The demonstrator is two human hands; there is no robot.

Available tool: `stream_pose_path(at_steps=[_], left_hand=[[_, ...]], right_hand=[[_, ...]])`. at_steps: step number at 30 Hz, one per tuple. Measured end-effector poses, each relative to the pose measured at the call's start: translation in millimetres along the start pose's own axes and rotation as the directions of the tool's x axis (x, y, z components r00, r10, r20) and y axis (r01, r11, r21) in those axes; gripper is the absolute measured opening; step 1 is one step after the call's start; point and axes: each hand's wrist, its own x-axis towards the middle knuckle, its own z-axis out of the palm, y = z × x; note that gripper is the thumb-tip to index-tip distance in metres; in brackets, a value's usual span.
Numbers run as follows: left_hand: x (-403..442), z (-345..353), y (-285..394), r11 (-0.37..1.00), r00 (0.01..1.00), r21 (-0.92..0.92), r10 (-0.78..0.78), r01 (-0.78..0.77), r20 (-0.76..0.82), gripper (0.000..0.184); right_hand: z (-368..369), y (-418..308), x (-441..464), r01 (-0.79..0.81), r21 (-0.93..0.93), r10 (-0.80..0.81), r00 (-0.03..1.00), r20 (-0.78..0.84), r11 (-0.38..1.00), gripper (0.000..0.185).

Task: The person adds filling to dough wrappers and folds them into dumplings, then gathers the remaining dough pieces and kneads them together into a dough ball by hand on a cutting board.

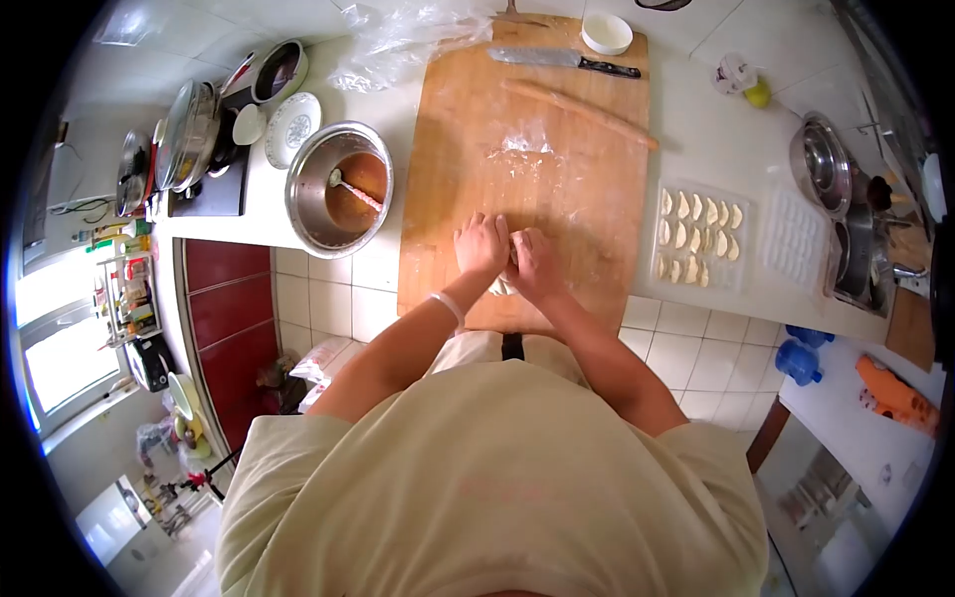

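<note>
Both hands are together near the front of the wooden cutting board (443,179). Between and under them shows a pale lump of dough (500,287), mostly hidden by the palms. My left hand (481,245) is curled over the dough's left side, fingertips pointing away from me. My right hand (537,265) presses on the right side, its fingers bent around the dough and close to the left hand. White flour (527,144) dusts the board farther out. A wooden rolling pin (580,112) lies slantwise beyond it, at the right.
At the board's far end are a knife (557,60) and a white bowl (607,34). Left stands a metal pot (308,199) holding reddish-brown liquid and a spoon. Right is a plastic tray (741,274) with rows of dumplings (696,237). A sink (863,274) sits far right.
</note>
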Motion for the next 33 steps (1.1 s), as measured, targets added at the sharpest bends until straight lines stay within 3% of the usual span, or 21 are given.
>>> stream_pose_path(at_steps=[1,2,4,6,8,10,12,14,16,18,22,24,25,27,29,30,31,32,33], left_hand=[[-8.0,2.2,0.2,0.995,0.99,0.02,0.104,-0.103,-0.092,0.026],[-3.7,3.9,1.6,0.994,0.991,0.024,0.105,-0.104,-0.082,0.026],[4.5,4.8,6.9,0.949,0.933,0.153,0.303,-0.277,-0.194,0.022],[18.9,5.5,11.3,0.945,0.937,0.15,0.312,-0.29,-0.158,0.02],[31.6,5.8,13.0,0.922,0.916,0.125,0.38,-0.365,-0.126,0.018],[43.1,8.6,13.3,0.928,0.924,0.093,0.369,-0.361,-0.102,0.019],[47.6,9.9,13.6,0.934,0.93,0.049,0.356,-0.353,-0.087,0.023],[50.2,10.9,10.9,0.933,0.921,0.032,0.358,-0.358,-0.152,0.027],[50.4,5.6,6.7,0.934,0.942,-0.13,0.328,-0.334,-0.066,0.027],[43.9,-13.7,-0.5,0.898,0.925,-0.221,0.368,-0.38,-0.094,0.026],[21.7,-31.5,-13.1,0.815,0.895,-0.374,0.382,-0.443,-0.229,0.022],[16.8,-30.4,-17.8,0.815,0.905,-0.396,0.359,-0.423,-0.228,0.022],[17.9,-28.2,-19.3,0.84,0.918,-0.376,0.331,-0.391,-0.217,0.022],[20.8,-26.1,-19.3,0.854,0.924,-0.359,0.313,-0.376,-0.221,0.023],[26.1,-22.7,-17.7,0.842,0.922,-0.382,0.321,-0.382,-0.217,0.024],[27.2,-20.4,-13.7,0.828,0.917,-0.398,0.33,-0.395,-0.224,0.024],[27.7,-22.6,-6.5,0.81,0.903,-0.399,0.365,-0.429,-0.227,0.025],[29.4,-22.0,1.9,0.811,0.905,-0.403,0.362,-0.425,-0.225,0.025],[31.3,-18.9,10.4,0.808,0.881,-0.358,0.397,-0.468,-0.258,0.024]], right_hand=[[0.3,-1.1,-0.9,-0.066,0.058,0.07,0.996,-0.063,0.996,0.024],[0.6,0.7,3.0,-0.126,0.118,0.141,0.982,-0.129,0.985,0.025],[-5.0,14.9,2.3,-0.136,0.15,0.158,0.977,-0.145,0.979,0.031],[-17.4,28.7,-4.5,-0.268,0.379,0.278,0.96,0.031,0.886,0.04],[-15.8,46.1,-16.3,-0.295,0.355,0.308,0.951,0.022,0.887,0.043],[-29.4,39.2,-17.2,-0.593,0.278,0.562,0.805,0.19,0.756,0.043],[-30.1,27.3,-8.5,-0.563,0.293,0.54,0.826,0.164,0.772,0.041],[-26.2,29.2,19.7,-0.283,0.127,0.302,0.938,-0.168,0.951,0.04],[-35.3,48.0,67.2,-0.122,-0.124,0.111,0.99,-0.09,0.985,0.047],[-29.7,82.4,110.6,0.052,-0.349,-0.048,0.999,0.02,0.936,0.055],[-22.8,111.0,166.5,0.145,-0.402,-0.124,0.989,0.079,0.904,0.058],[-4.9,102.6,163.9,0.318,-0.421,-0.241,0.944,0.227,0.849,0.054],[-7.0,91.4,146.1,0.31,-0.42,-0.226,0.944,0.239,0.853,0.054],[-28.2,47.3,93.1,0.553,-0.239,-0.324,0.729,0.603,0.798,0.053],[-20.6,50.0,37.3,0.356,0.04,-0.336,0.832,0.442,0.934,0.051],[-21.9,54.1,14.8,0.351,0.042,-0.331,0.829,0.45,0.935,0.051],[-26.4,56.6,-2.7,0.067,0.113,-0.092,0.967,0.236,0.991,0.051],[-27.6,58.9,-16.3,-0.198,0.242,0.196,0.98,0.033,0.95,0.051],[-27.1,50.2,-22.6,-0.2,0.242,0.197,0.98,0.037,0.949,0.051]])
